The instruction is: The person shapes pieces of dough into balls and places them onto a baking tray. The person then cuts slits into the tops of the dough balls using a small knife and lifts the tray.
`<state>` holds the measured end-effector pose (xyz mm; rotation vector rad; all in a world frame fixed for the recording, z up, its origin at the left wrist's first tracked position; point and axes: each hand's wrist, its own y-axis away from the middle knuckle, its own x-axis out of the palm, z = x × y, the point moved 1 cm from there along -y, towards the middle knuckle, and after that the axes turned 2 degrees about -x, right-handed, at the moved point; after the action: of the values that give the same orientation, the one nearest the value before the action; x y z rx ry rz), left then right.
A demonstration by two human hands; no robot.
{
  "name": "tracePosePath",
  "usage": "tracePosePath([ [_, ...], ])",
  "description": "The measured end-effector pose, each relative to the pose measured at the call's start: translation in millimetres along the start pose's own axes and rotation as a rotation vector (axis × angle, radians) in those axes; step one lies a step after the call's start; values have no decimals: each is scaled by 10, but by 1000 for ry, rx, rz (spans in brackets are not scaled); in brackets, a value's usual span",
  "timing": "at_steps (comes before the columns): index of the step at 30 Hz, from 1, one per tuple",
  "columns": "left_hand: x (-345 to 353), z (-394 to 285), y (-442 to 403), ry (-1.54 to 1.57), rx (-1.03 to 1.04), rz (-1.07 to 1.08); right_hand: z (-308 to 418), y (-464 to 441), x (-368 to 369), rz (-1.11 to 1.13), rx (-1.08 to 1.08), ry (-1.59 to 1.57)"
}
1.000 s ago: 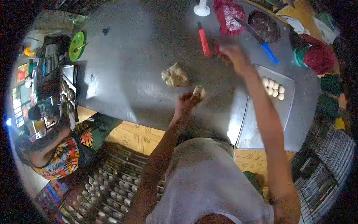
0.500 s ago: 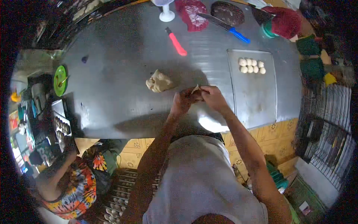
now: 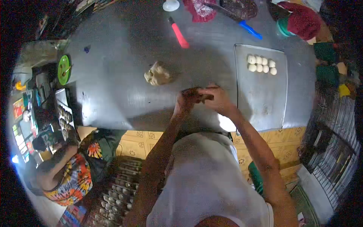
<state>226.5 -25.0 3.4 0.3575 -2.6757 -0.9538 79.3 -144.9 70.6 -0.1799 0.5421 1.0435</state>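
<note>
My left hand [image 3: 186, 101] and my right hand [image 3: 218, 100] meet over the front of the metal table, fingers closed together around a small piece of dough. The fingers hide most of that piece. Beyond my left hand, a rough lump of pale dough [image 3: 157, 73] rests on the table. To the right of my hands lies a flat metal tray [image 3: 261, 102], with several round dough balls [image 3: 259, 68] in two rows near its far end.
A red-handled knife [image 3: 179, 34] and a blue-handled knife [image 3: 250, 29] lie at the back, near dark red cloths [image 3: 304, 23]. On the left is a green plate [image 3: 64, 70]. Another person in a colourful shirt [image 3: 77, 179] is at lower left, beside a tray of small items [image 3: 65, 117].
My hands have closed further over the dough, and its pale edge that showed between the fingers is now mostly hidden. The whole view has shifted slightly with my head.
</note>
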Motion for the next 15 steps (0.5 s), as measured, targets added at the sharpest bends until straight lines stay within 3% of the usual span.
tracePosePath([
  [2, 82, 175, -73, 41, 357, 80, -323, 4, 82, -8, -29, -52],
  [3, 142, 158, -85, 40, 355, 78, -401, -22, 45, 33, 51, -51],
  [5, 207, 84, -112, -744, 480, -68, -476, -17, 24, 71, 123, -52],
  [6, 207, -26, -84, -751, 481, -74, -478, 17, 57, 2, 31, 21],
  [7, 220, -133, -7, -615, 341, -50, -504, 47, 90, -64, -58, 90],
  [8, 244, -187, 84, -474, 194, -19, -542, 84, 109, -13, -198, 6],
  [9, 263, -116, 106, -473, 185, -11, -556, 119, 99, -13, -187, 3],
  [11, 293, -55, 95, -522, 281, -29, -575, 145, 26, 150, -15, 69],
  [12, 260, 59, 35, -525, 283, -18, -672, 191, 90, 142, -8, 71],
  [14, 147, 277, -112, -841, 662, -55, -971, 280, 336, 36, 145, -44],
  [15, 141, 247, -103, -841, 657, -41, -837, 288, 332, 31, 158, -48],
])
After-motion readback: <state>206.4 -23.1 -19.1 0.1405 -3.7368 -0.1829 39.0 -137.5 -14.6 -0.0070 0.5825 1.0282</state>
